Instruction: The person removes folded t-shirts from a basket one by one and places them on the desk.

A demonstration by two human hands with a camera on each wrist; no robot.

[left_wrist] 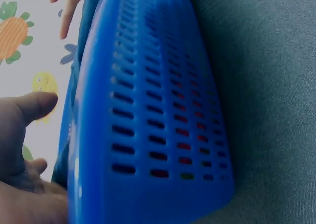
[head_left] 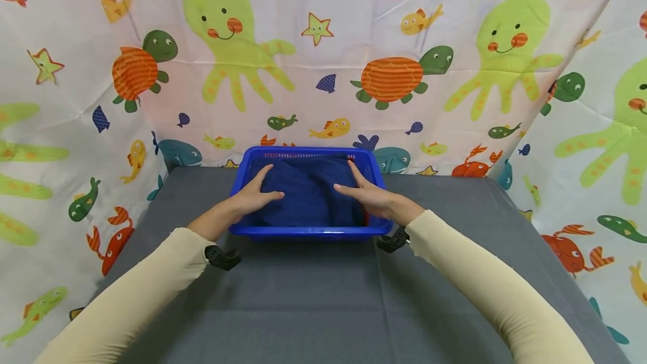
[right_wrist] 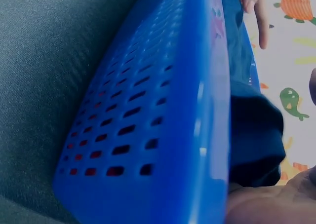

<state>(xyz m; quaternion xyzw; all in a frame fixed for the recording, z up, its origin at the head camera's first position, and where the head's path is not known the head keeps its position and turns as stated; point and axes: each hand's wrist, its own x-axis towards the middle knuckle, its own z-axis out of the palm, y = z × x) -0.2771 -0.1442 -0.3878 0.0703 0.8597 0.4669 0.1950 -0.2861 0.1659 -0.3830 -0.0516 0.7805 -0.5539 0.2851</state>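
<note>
A blue plastic basket [head_left: 310, 231] with slotted walls stands on the grey cloth-covered table. Dark blue fabric [head_left: 305, 195] fills most of it, with a raised fold toward the right. Over the basket's left side, my left hand [head_left: 250, 198] has its thumb and index finger spread apart, and no object shows between them. Opposite it, my right hand [head_left: 375, 198] reaches over the right side, thumb and finger likewise spread. Both hands are at the fabric's edges; their lower fingers are partly hidden, so contact there is hard to tell. Red shows through the slots of the basket wall [left_wrist: 148, 199].
The grey tablecloth [head_left: 303, 296] extends in front of the basket and to both sides. Behind it hangs a white curtain [head_left: 293, 4] printed with sea animals, which also runs along the left and right. Each wrist wears a black strap [head_left: 222, 257].
</note>
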